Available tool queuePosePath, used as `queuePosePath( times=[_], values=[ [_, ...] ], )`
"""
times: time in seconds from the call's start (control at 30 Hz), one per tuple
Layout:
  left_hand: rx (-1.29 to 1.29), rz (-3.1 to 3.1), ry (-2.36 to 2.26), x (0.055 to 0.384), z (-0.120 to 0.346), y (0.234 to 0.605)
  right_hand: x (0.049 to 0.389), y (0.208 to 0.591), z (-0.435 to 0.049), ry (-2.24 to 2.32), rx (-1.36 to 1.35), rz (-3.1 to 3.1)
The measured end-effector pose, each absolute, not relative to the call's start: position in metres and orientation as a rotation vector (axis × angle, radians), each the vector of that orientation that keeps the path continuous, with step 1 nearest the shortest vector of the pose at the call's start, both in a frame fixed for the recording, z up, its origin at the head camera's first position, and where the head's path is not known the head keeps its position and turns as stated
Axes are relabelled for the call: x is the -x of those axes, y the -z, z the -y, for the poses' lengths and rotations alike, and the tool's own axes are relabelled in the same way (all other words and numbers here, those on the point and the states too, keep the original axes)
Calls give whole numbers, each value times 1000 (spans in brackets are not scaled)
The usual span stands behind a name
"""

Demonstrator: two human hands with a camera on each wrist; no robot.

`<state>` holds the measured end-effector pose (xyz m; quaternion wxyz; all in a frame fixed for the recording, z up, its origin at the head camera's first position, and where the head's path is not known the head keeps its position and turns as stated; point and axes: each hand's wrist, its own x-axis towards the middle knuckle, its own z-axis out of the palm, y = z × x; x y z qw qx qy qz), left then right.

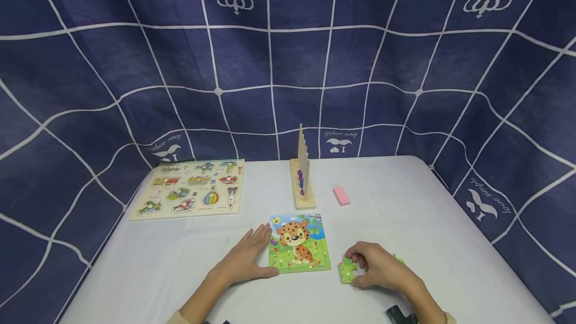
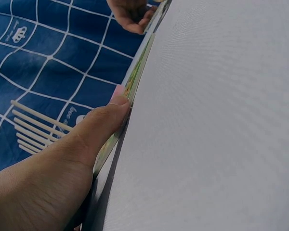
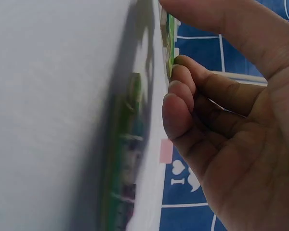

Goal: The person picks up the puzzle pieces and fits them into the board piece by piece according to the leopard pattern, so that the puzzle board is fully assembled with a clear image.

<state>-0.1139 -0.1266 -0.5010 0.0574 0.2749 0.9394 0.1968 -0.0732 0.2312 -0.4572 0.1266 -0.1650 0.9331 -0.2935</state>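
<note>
A square leopard puzzle [image 1: 300,244] lies on the white table, its picture facing up. My left hand [image 1: 246,256] rests along the puzzle's left side with the fingers extended. In the left wrist view, the thumb [image 2: 103,122] lies against the puzzle's edge [image 2: 138,72]. To the right of the puzzle, my right hand [image 1: 377,266] pinches a green jigsaw piece [image 1: 345,271] between thumb and curled fingers, close over the table. The right wrist view shows that piece [image 3: 170,45] edge-on. A bit of green [image 1: 398,258] peeks out behind the right hand, mostly hidden.
Behind the puzzle stands a wooden peg stand [image 1: 304,204] with purple and blue beads. A pink block [image 1: 341,196] lies right of it. At the back left is a vehicle puzzle board [image 1: 186,189]. A blue checked curtain [image 1: 297,59] encloses the table [image 1: 180,244].
</note>
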Motion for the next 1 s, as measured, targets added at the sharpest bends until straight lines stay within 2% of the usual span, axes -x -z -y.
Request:
queuePosePath(
  times=[0.57,1.0],
  values=[
    [-815,-2834,-594,114,127,500,89,444,-216,744,500,-2835],
    [-789,-2827,-580,114,126,502,105,445,-181,745,696,-2805]
  ],
)
